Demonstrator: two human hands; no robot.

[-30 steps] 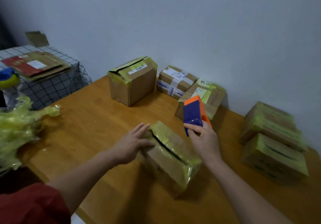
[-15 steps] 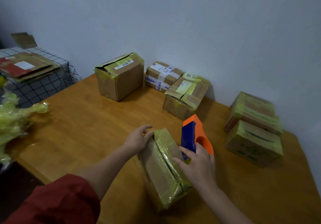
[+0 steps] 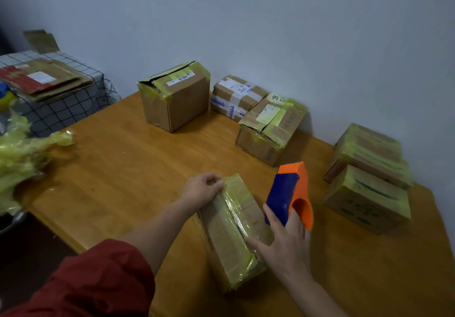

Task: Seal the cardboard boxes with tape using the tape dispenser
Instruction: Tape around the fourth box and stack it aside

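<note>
Cardboard box [image 3: 221, 238], glossy with yellowish tape [image 3: 240, 218], gripped by left hand [image 3: 202, 190]; right hand [image 3: 285, 245] seemingly clasps blocky plastic dispenser [image 3: 283, 193].

1. A red sleeve [image 3: 98, 279] covers the left arm, well back from the left hand [image 3: 202, 190].
2. Its cloth is soft and creased, and it bunches into thick folds at the end nearest the hand.
3. Between sleeve and left hand, the left forearm [image 3: 160, 230] is bare.
4. Behind the right hand [image 3: 285, 247], the right forearm [image 3: 314, 294] is bare down to the picture's edge.
</note>
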